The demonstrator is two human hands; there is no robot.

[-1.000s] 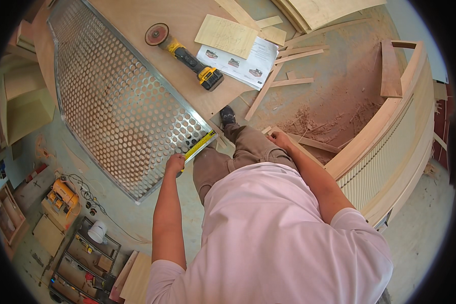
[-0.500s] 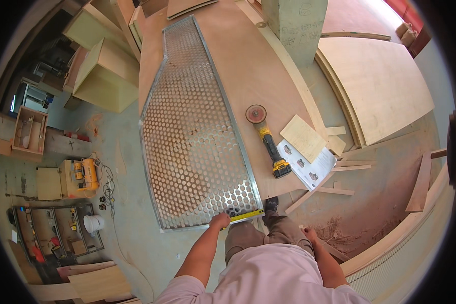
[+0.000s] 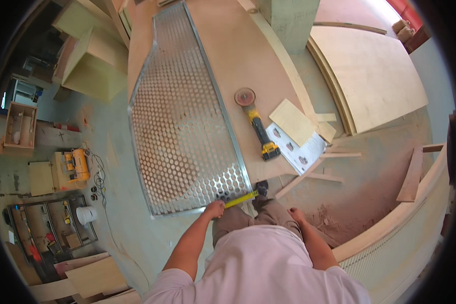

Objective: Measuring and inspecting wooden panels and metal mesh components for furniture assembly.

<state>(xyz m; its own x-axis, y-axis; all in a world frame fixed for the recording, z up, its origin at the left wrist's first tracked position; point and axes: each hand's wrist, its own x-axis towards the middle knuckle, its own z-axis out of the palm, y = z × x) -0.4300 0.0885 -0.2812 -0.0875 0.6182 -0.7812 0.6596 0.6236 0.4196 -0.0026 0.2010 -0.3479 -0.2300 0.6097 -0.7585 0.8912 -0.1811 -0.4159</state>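
Observation:
My left hand [image 3: 215, 209] is closed at the near edge of a perforated metal panel [image 3: 187, 121]. It grips a tape measure, whose yellow blade [image 3: 240, 199] runs out to the right, past the panel's near right corner. Rows of round holes fill the panel, and a plain metal rim frames it. Lower and to the right, my right hand [image 3: 295, 214] hangs beside my thigh, touching neither panel nor tape. Its fingers are too small and partly hidden to read. The panel lies on a brown wooden board [image 3: 223, 45], its near left part jutting past the board.
An angle grinder [image 3: 257, 124] lies right of the panel, beside a printed sheet [image 3: 299, 152] under a thin wood piece [image 3: 292, 121]. Wood strips [image 3: 314, 172] stick out nearby. A concrete pillar [image 3: 291, 25] and stacked plywood [image 3: 370, 76] stand right. A yellow compressor [image 3: 78, 164] sits left.
The whole view has shifted, so the scene sits higher and further left. The tape blade slants a little more upward to the right. My left hand still grips the tape; my right stays beside my thigh.

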